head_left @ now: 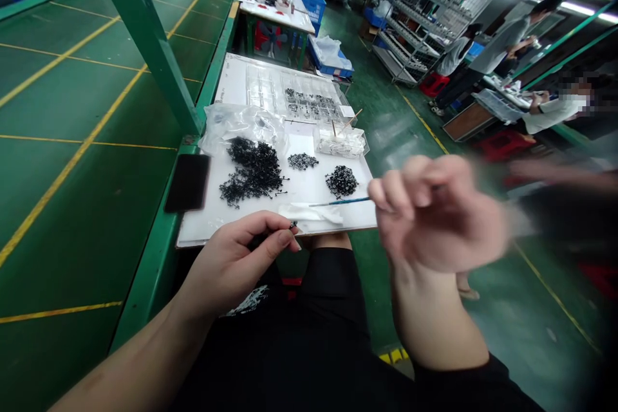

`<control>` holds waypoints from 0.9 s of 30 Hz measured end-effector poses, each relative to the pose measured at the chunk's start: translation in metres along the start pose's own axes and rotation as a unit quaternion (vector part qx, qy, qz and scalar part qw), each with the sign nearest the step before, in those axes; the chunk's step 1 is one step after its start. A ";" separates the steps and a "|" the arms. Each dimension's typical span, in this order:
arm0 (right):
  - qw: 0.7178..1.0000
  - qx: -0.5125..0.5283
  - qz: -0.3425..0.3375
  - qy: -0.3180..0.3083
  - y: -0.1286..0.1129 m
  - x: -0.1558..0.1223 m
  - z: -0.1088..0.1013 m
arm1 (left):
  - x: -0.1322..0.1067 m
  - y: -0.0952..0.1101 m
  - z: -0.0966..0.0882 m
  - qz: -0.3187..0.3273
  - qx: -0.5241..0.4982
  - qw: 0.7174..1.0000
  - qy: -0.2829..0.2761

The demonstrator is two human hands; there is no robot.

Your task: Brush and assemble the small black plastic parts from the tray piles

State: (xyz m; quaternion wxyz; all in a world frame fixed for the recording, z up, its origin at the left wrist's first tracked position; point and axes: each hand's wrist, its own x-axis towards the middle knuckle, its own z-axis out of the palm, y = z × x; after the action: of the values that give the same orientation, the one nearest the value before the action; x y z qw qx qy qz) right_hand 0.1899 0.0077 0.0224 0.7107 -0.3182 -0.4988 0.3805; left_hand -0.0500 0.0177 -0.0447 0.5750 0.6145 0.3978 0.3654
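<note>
My left hand (236,257) hovers at the near edge of the white work board (251,222), thumb and forefinger pinched on a tiny black part (293,224). My right hand (434,209) is raised to the right of the board, blurred by motion, fingers curled around the end of a thin blue-handled tool (338,202) that points left over the board. A large heap of small black parts (252,170) lies on the board, with two smaller piles (342,181) (302,161) to its right.
A clear plastic bag (241,122), a clear tray of sorted black parts (309,103) and a small clear box (340,141) sit farther back. A black phone (187,182) lies on the green bench frame (159,257). Other people work at benches and shelves behind and to the right.
</note>
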 end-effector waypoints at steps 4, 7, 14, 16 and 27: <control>0.991 0.124 -0.006 0.056 -0.014 0.000 -0.002 | -0.001 0.002 0.000 -0.010 -0.005 1.000 0.008; 0.988 0.140 0.006 0.059 -0.012 -0.003 -0.003 | -0.002 0.002 0.000 -0.019 0.002 1.000 0.004; 0.998 0.045 -0.024 0.030 -0.001 -0.007 -0.001 | -0.003 0.002 0.002 -0.001 -0.006 1.000 0.011; 0.999 0.022 -0.028 0.014 0.001 -0.007 -0.001 | -0.003 0.001 0.001 -0.002 -0.004 1.000 0.013; 0.980 -0.127 -0.143 0.049 0.011 0.049 -0.022 | -0.003 -0.002 -0.002 -0.024 -0.022 0.999 0.029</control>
State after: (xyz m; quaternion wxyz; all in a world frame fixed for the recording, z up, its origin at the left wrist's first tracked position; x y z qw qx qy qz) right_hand 0.2184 0.0536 0.0299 0.7350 -0.3498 -0.5480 0.1925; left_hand -0.0533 0.0157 -0.0462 0.5850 0.5809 0.4215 0.3777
